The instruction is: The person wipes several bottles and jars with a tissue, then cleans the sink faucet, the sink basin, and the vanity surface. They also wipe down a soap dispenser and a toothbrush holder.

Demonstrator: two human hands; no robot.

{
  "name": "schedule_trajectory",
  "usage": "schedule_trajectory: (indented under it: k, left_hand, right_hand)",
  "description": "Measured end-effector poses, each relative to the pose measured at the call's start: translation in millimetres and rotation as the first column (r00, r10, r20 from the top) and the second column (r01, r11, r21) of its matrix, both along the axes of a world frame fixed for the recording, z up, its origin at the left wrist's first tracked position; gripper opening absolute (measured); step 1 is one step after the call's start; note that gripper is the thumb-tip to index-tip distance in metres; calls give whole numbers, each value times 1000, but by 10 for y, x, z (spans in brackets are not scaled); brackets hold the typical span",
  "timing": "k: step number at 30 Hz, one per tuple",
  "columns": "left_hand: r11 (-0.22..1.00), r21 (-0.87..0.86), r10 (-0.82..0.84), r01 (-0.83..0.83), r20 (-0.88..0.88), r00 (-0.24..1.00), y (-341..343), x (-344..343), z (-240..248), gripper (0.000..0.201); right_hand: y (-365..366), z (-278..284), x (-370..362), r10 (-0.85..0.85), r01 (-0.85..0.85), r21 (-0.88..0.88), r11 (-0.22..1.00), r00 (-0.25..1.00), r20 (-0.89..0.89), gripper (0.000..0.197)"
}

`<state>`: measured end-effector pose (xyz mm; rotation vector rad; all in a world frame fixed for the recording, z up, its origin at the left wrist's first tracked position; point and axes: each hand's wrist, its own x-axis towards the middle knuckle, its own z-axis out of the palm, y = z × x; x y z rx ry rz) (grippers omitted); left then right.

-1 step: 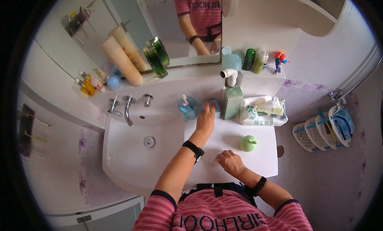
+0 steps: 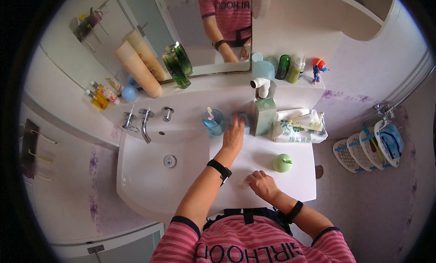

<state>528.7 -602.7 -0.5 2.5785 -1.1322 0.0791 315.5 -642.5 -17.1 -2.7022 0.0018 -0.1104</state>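
Observation:
My left hand point(image 2: 233, 135) reaches to the back of the white counter point(image 2: 295, 183), its fingers bent over a small light-blue box point(image 2: 245, 124). Most of that box is hidden under the hand. A clear blue cup point(image 2: 213, 122) with a white-topped item in it stands just left of these fingers. Near the front of the counter, my right hand point(image 2: 262, 183) is closed on a thin whitish wipe point(image 2: 244, 182), pressed down against the surface. To the right of it sits a light-green, apple-shaped container point(image 2: 282, 163).
A tall green box point(image 2: 265, 117) and a tissue pack point(image 2: 299, 132) stand at the back right. The sink basin point(image 2: 145, 185) with its chrome tap point(image 2: 146, 126) lies left. Several bottles and a toy figure point(image 2: 319, 71) line the ledge. A white rack point(image 2: 363, 149) hangs at right.

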Motion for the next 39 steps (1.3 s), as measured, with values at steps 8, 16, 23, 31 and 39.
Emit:
schedule_trajectory:
  k: [8,16,23,31,39]
  left_hand:
    - [999,20,-35,33,94,995,85,97,-4,49]
    - [999,-6,34,-34,120,992,65,-216,635,71]
    - [781,-625,-119,15,-124,985,-394,-189,553,58]
    - [760,-648,-204,37,-184,962,46,-377,612,37]
    - [729,-670,-214,-143,-421,881,1107,-553,683,36]
  right_hand:
    - [36,3,7,-2,2,-12,1000,999,45,16]
    - [-7,-30,-24,-39,39,-4,999,999,-21,17]
    - [100,-39,-4,-37,37,-11,999,999,-5,18]
    - [13,53,99,-90,86,-80,993,995,-50,20]
    - [-228,205,618,-429,428,-60,902,903,-5,20]
